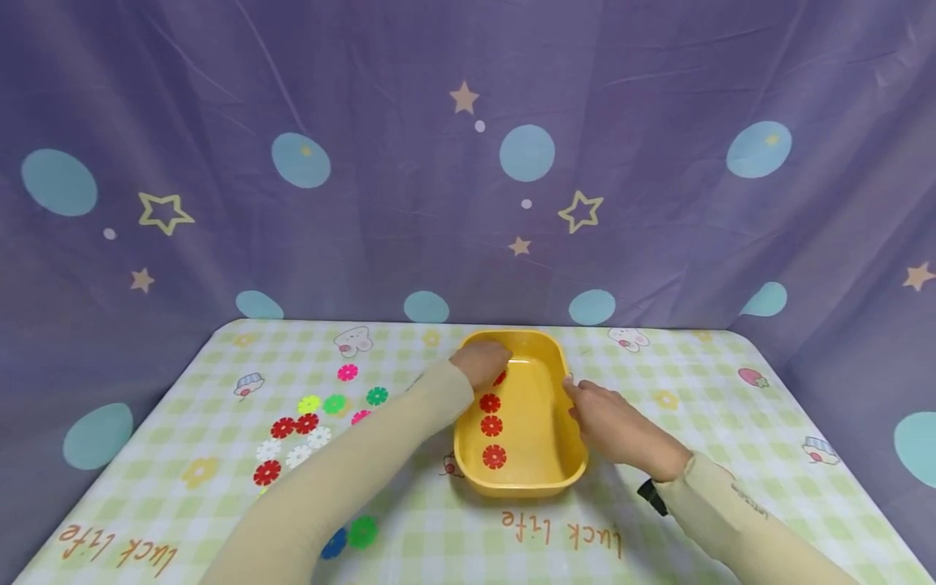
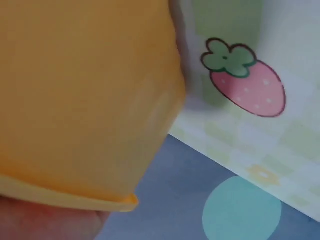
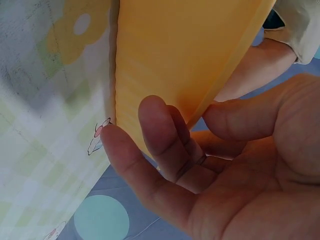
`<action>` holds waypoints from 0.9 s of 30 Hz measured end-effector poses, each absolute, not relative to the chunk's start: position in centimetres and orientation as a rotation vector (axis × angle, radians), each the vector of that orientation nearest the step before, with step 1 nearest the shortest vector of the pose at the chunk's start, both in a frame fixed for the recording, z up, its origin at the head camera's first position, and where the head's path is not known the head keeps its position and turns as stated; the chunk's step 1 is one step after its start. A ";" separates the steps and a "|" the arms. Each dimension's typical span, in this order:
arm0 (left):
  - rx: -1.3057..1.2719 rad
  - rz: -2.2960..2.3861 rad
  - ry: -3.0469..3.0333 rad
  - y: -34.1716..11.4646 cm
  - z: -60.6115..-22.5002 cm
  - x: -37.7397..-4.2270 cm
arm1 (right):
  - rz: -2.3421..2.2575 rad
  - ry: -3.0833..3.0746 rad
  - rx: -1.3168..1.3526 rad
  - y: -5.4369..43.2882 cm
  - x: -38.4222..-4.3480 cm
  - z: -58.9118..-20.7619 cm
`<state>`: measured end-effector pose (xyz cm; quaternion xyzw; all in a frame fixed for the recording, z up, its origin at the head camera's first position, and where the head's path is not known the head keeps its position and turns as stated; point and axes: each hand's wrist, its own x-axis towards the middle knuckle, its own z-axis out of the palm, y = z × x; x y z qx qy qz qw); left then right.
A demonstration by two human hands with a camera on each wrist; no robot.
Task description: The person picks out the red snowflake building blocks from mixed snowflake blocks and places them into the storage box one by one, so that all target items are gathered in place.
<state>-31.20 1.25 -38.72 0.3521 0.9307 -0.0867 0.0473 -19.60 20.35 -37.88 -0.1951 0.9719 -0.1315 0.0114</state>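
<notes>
A yellow plastic tray point(image 1: 537, 422) stands on the table with red snowflake discs point(image 1: 491, 426) in a row along its left side. My left hand point(image 1: 483, 363) reaches over the tray's left rim, fingers down inside near the far end. One red disc point(image 1: 500, 379) shows partly beneath those fingers; whether they pinch it is hidden. Only a strip of that hand appears below the rim in the left wrist view. At the opposite side, my right hand point(image 1: 621, 422) holds the tray's rim, thumb at the edge and fingers point(image 3: 159, 125) bent against the outer wall.
Left of the tray, loose snowflake discs lie scattered: white point(image 1: 319, 437), red point(image 1: 266, 472), green point(image 1: 334, 404), pink point(image 1: 347, 372) and blue point(image 1: 333, 543). My left forearm point(image 1: 351, 471) passes over part of them. A purple curtain point(image 1: 409, 260) hangs behind the table's far edge.
</notes>
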 end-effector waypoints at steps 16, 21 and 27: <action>1.031 -0.196 2.661 1.8 -38.2 -31.6 | -0.410 3.030 -0.622 20.3 -19.6 -37.9; 1.080 -0.176 2.658 1.9 -37.8 -31.6 | -0.401 3.032 -0.614 20.3 -19.6 -38.0; 1.073 -0.172 2.784 1.8 -37.7 -32.2 | -0.403 3.036 -0.611 20.3 -19.5 -37.9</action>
